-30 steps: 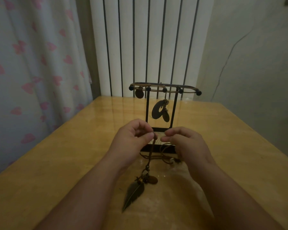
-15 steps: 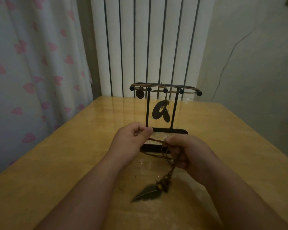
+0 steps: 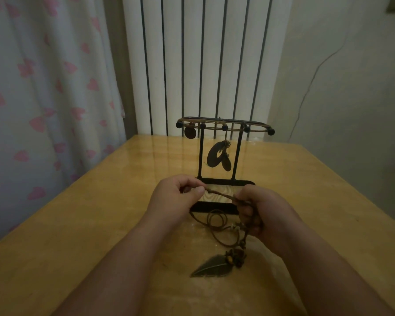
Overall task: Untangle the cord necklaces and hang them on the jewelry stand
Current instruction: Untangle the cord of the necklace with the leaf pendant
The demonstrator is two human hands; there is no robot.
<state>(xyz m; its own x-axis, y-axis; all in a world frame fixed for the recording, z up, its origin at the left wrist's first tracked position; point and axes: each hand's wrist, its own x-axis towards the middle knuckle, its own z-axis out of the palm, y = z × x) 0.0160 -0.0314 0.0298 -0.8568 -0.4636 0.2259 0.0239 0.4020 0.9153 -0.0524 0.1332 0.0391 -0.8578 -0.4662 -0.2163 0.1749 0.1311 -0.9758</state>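
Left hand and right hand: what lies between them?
In the head view, a short taut stretch of brown cord runs from left hand to right hand.

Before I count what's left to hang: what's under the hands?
Cord loops and a leaf pendant lie on the table. The right hand covers part of the cord.

left hand [image 3: 176, 199] pinching, right hand [image 3: 258, 212] fisted

Left hand [image 3: 177, 197], right hand [image 3: 259, 212] pinch brown cord necklace [image 3: 221, 195] taut before jewelry stand [image 3: 224, 153].
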